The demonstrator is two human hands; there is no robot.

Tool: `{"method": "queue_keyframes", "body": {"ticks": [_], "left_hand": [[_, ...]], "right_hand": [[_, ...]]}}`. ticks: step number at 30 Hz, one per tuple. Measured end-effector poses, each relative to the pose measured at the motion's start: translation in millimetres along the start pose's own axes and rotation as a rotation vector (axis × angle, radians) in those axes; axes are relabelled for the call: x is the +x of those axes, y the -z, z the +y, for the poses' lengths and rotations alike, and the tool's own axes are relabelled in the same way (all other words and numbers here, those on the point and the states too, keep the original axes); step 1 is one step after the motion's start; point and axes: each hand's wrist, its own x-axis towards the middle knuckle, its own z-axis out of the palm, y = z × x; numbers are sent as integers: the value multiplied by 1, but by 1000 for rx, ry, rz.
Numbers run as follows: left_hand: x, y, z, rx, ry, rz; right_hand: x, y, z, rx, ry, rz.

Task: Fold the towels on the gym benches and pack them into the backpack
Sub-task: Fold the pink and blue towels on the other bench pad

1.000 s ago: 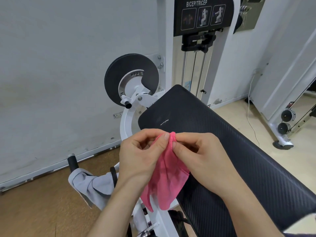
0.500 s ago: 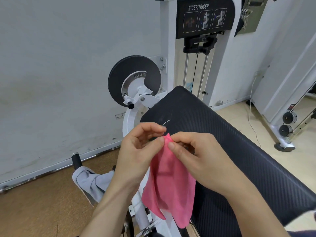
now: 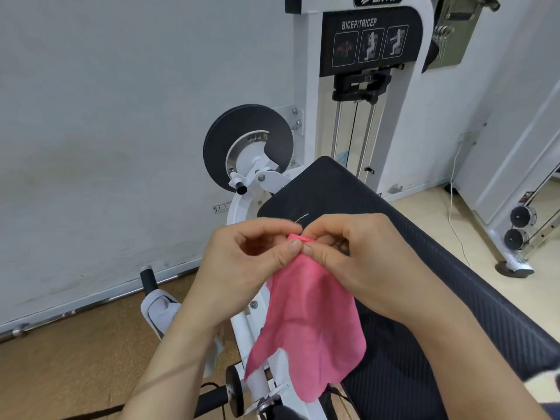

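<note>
Head view: pinched pink towel (image 3: 309,322) by one top corner, left hand (image 3: 251,265) and right hand (image 3: 363,262) touching, above bench (image 3: 454,298). Folding stage; next needs corners spread toward 3 and 9 o'clock.

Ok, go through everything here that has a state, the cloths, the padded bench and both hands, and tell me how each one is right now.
Pink microfibre towel: pinched at its top edge, hanging unfolded.
Left hand: closed on the towel's top edge.
Right hand: closed on the same edge, fingertips meeting the left.
Black padded bench: bare where visible.
Grey cloth: draped over a machine handle, unfolded.
</note>
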Motion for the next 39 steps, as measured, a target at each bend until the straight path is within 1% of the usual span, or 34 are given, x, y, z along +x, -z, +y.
{"method": "queue_keyframes", "body": {"ticks": [2,5,9,12,17,21,24,27,34,39], "left_hand": [[-1,0,4,-32,27,17],[-5,-2,12,-99,37,85],[-12,1,19,-21,-91,268],[-21,6,19,-6,-119,360],[-41,20,18,37,-143,507],[-61,35,10,58,-128,651],[-78,43,2,5,-115,726],[-89,54,-2,-24,-97,731],[-100,102,-17,52,-14,591],[-100,142,-42,21,70,513]], "right_hand": [[-1,2,-4,20,50,2],[-2,8,-4,142,71,-88],[-10,10,19,177,48,-197],[-24,5,33,147,-13,-230],[-46,0,44,45,-107,-213],[-58,4,33,138,-90,-171],[-64,4,22,101,-48,-168],[-71,1,17,78,-47,-166],[-75,-28,2,-20,-94,-179],[-69,-69,-9,-39,-178,-164]]}}
